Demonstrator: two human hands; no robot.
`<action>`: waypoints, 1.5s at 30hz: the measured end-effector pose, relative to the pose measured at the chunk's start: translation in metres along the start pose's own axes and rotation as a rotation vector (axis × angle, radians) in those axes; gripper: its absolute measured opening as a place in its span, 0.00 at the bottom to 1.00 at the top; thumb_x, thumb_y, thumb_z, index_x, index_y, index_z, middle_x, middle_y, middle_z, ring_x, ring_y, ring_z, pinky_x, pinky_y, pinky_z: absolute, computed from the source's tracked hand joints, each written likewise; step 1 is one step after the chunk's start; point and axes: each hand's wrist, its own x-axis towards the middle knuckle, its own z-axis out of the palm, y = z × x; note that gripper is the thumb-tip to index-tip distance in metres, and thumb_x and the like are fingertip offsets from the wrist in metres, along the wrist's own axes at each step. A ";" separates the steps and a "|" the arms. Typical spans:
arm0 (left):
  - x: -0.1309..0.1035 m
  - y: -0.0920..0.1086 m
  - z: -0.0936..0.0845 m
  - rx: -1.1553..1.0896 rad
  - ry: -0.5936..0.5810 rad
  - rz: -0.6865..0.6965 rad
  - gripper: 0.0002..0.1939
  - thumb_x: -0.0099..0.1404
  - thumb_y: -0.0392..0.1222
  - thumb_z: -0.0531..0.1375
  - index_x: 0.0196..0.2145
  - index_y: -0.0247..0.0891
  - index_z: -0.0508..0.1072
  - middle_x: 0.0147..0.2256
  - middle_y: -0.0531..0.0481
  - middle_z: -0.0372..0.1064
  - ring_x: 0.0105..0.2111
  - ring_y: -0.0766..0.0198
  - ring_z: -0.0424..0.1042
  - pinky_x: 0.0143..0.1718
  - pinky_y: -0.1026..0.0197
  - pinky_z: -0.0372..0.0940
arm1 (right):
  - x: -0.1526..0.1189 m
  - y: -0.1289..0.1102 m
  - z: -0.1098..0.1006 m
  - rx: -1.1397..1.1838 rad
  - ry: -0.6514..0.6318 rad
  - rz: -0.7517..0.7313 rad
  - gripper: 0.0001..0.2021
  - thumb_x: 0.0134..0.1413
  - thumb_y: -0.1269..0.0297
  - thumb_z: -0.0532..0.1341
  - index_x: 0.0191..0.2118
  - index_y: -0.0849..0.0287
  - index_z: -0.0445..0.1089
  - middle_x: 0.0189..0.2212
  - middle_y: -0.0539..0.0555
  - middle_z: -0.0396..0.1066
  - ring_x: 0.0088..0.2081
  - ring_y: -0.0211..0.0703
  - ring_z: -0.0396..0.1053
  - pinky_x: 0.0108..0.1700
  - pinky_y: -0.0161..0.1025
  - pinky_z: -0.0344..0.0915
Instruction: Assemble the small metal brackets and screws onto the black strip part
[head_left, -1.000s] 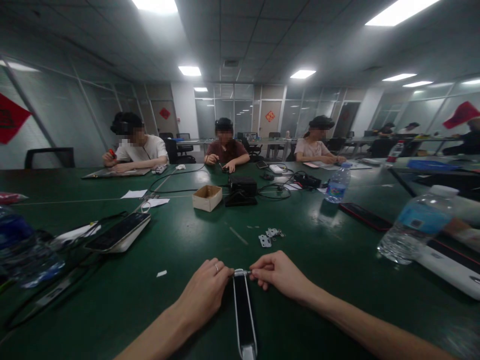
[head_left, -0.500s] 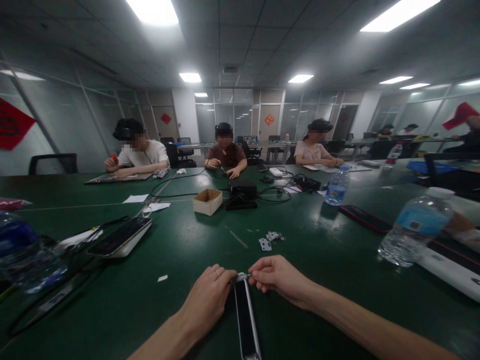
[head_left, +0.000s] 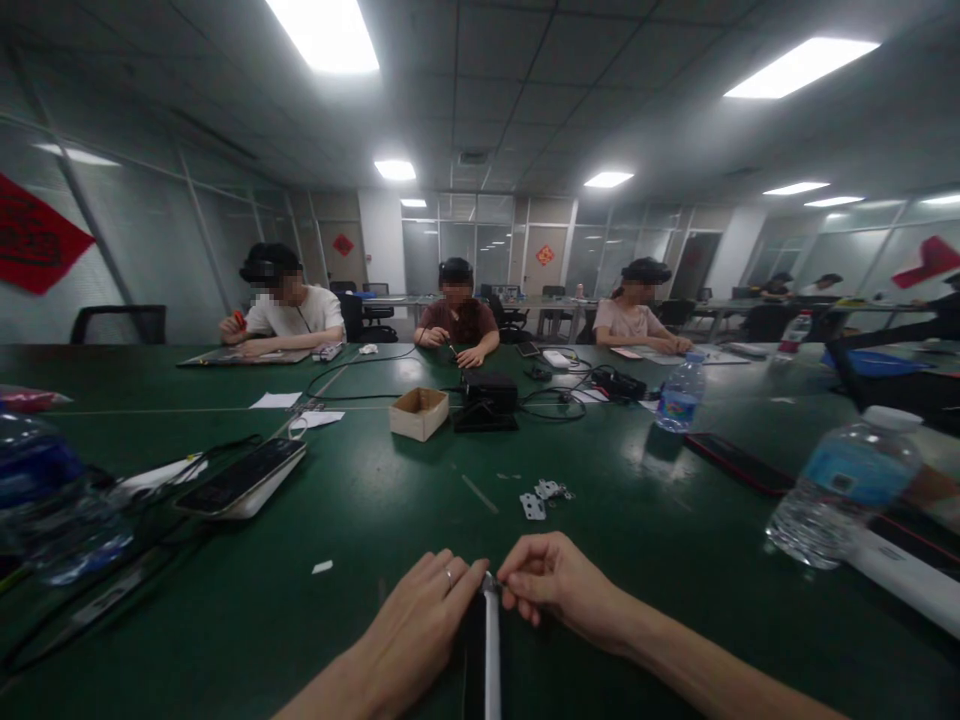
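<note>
A long narrow bar, silver-white along its edge with a dark face (head_left: 492, 655), lies on the green table, pointing away from me. My left hand (head_left: 424, 615) is closed on its far end, a ring on one finger. My right hand (head_left: 559, 583) is pinched at the right side of the same end; a tiny piece at its fingertips is too small to name. Beyond my hands, small metal plates (head_left: 534, 506) and little rings lie on the table.
An open cardboard box (head_left: 418, 415) and a black device (head_left: 486, 400) stand mid-table. Bottles (head_left: 844, 490) (head_left: 681, 392) are at right, another (head_left: 52, 500) at left. A phone (head_left: 244, 478) and cables lie left. Three people sit across the table.
The view has tilted up a little, so things sit lower in the picture. The bar has turned, showing more of its white side and less of its dark face. Both hands remain at its far end.
</note>
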 end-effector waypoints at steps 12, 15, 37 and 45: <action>0.002 0.012 -0.019 0.122 -0.033 0.101 0.10 0.67 0.31 0.58 0.47 0.33 0.65 0.38 0.47 0.71 0.38 0.57 0.70 0.40 0.56 0.64 | -0.020 -0.017 0.009 -0.703 -0.004 -0.188 0.05 0.50 0.69 0.63 0.30 0.61 0.78 0.24 0.53 0.75 0.26 0.36 0.69 0.31 0.33 0.64; 0.003 0.012 -0.017 0.163 0.002 0.158 0.08 0.68 0.32 0.56 0.45 0.32 0.66 0.36 0.48 0.71 0.36 0.58 0.70 0.38 0.57 0.62 | -0.019 -0.016 0.007 -0.629 -0.067 -0.120 0.05 0.49 0.67 0.64 0.30 0.62 0.77 0.23 0.53 0.74 0.25 0.35 0.68 0.30 0.32 0.64; -0.001 0.019 -0.003 0.266 0.025 -0.021 0.16 0.67 0.31 0.53 0.53 0.28 0.65 0.44 0.36 0.72 0.45 0.50 0.69 0.45 0.51 0.64 | -0.004 0.007 0.014 0.202 0.130 0.107 0.16 0.36 0.62 0.74 0.30 0.66 0.72 0.21 0.51 0.70 0.20 0.29 0.62 0.22 0.27 0.55; 0.004 0.027 0.004 0.214 -0.054 -0.086 0.11 0.66 0.29 0.51 0.45 0.33 0.67 0.40 0.40 0.72 0.39 0.52 0.72 0.42 0.50 0.67 | -0.004 0.002 0.014 0.406 0.032 0.192 0.12 0.40 0.68 0.72 0.32 0.68 0.73 0.22 0.51 0.70 0.20 0.28 0.65 0.25 0.26 0.60</action>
